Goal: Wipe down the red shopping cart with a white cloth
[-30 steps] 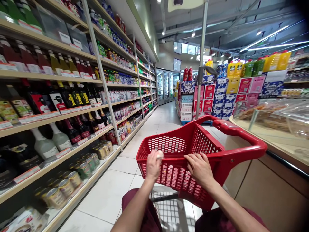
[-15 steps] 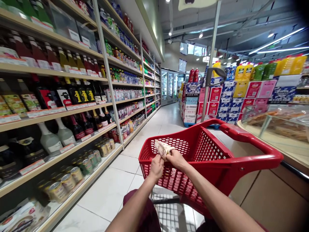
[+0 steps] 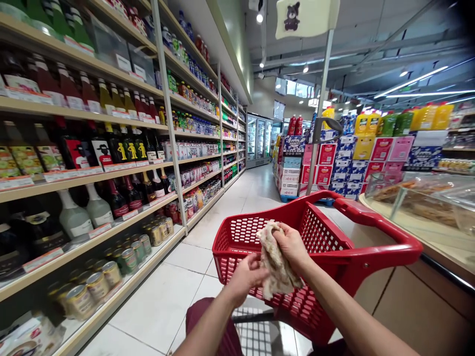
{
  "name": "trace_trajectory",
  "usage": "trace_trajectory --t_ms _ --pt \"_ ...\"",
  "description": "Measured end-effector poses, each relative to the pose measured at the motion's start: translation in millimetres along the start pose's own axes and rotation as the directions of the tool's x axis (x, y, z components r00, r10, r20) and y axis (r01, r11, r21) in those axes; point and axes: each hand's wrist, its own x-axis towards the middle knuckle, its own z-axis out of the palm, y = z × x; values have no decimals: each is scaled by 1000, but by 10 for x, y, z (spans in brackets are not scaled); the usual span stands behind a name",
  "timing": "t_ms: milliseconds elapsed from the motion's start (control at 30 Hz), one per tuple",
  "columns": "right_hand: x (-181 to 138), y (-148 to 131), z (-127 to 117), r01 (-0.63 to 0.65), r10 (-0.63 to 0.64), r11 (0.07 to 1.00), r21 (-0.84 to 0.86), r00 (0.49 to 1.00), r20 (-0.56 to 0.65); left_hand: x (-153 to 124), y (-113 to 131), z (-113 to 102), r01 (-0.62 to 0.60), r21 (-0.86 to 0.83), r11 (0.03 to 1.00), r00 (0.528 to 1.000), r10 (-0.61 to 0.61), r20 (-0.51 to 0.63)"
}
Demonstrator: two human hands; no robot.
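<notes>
A wrinkled, off-white stained cloth (image 3: 275,262) hangs down in front of the near side of a red plastic shopping cart (image 3: 356,259). My right hand (image 3: 293,243) pinches the cloth near its top. Beside the cloth's left edge is my left hand (image 3: 247,277), its fingers apart and partly reaching behind the cloth; they seem to touch it without gripping. The cart's basket has perforated walls, and its handle curves away to the right. Part of the near rim is hidden by my hands and the cloth.
Shelves (image 3: 111,170) of bottles and cans line the left side. Stacked drink cartons (image 3: 349,158) stand ahead on the right, behind a metal pole (image 3: 319,99). A glass-edged food counter (image 3: 419,217) is close on the right. Tiled floor (image 3: 174,277) runs between cart and shelves.
The cloth has gone from bunched up in both hands to hanging loosely from my right hand. My left hand has loosened and moved lower; the view has tilted up slightly.
</notes>
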Motion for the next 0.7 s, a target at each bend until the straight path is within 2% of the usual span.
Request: trace_trajectory --t_ms 67,100,167,233,333,400,433,500,533,567,633,667,700 --pt "-55 -149 -55 66 -63 997 -36 996 66 -44 44 16 -36 182 983 999 41 -26" --pt "-91 -219 -108 83 -77 996 -40 988 138 -55 128 -13 -87 259 962 991 111 -76" --pt "-168 -316 -249 146 -120 986 -77 955 271 -69 388 -114 -220 412 884 933 315 -177" --pt "-227 -322 -400 272 -202 944 -188 924 325 -90 677 -215 -303 575 760 870 467 -159" --pt "-251 -187 -529 400 -253 826 -397 893 373 -123 923 -254 -272 780 563 860 507 -66" --pt "-255 -71 -493 388 -246 791 -473 910 334 -129 904 -187 -186 855 483 860 502 -97" --pt "-268 -20 -436 356 -248 804 -476 929 276 -128 850 -133 -139 872 470 850 508 -138" --pt "-327 65 -265 255 -209 890 -378 965 160 -123 699 -12 -94 850 519 835 506 -216" --pt "-372 102 -165 201 -167 936 -290 976 136 -125 621 42 -118 798 591 852 473 -224" --pt "-420 138 -65 151 -128 969 -197 984 124 -129 551 83 -154 707 690 893 404 -200" --pt "-508 212 105 90 -86 995 -42 992 88 -147 446 105 -166 446 880 970 227 -87" --pt "-536 249 168 69 -70 998 7 996 55 -156 409 86 -154 334 930 981 184 -62" --pt "-550 285 213 49 -50 998 43 998 25 -163 377 50 -155 262 953 979 183 -86"
